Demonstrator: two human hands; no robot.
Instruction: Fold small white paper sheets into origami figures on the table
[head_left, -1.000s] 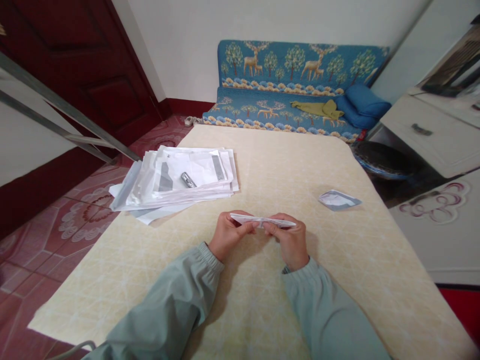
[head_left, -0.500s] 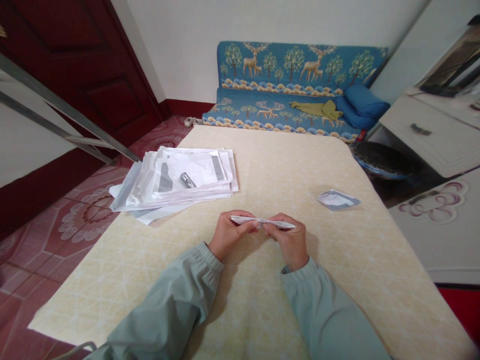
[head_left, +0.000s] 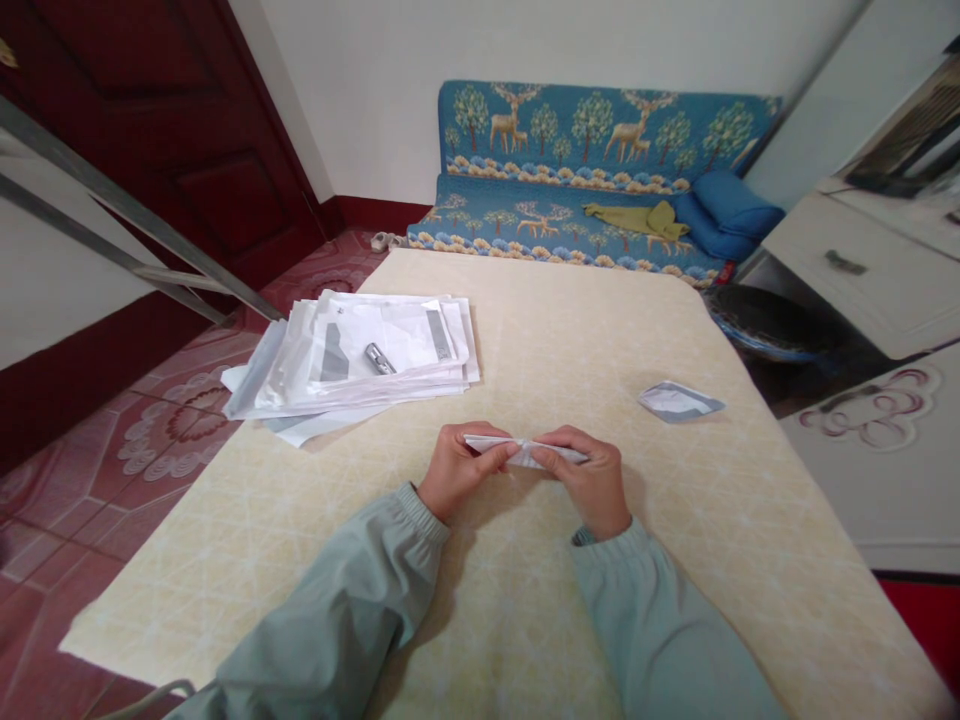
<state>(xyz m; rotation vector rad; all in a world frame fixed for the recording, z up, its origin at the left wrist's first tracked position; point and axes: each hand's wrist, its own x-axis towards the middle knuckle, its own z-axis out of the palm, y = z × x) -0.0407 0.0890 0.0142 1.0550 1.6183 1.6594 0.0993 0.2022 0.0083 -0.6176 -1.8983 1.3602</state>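
Both hands pinch one folded white paper [head_left: 523, 448] just above the cream table [head_left: 570, 330]. My left hand [head_left: 457, 472] grips its left end with closed fingers. My right hand [head_left: 589, 482] grips the right end, thumb pressed on top. The paper is folded flat and narrow, seen nearly edge on. A stack of white and grey sheets [head_left: 360, 360] lies to the far left of my hands, with a small silver cylinder [head_left: 379, 358] resting on top. A finished folded paper piece [head_left: 679, 400] lies on the table to the far right.
A blue deer-patterned sofa [head_left: 585, 190] with a blue pillow and an olive cloth stands behind the table. A dark red door [head_left: 150, 130] is at left, a white cabinet [head_left: 862, 270] at right, a dark basket [head_left: 765, 320] below it.
The hands and the folded paper have barely shifted; my right fingers have slid a little over the paper's right end. The view moved slightly.
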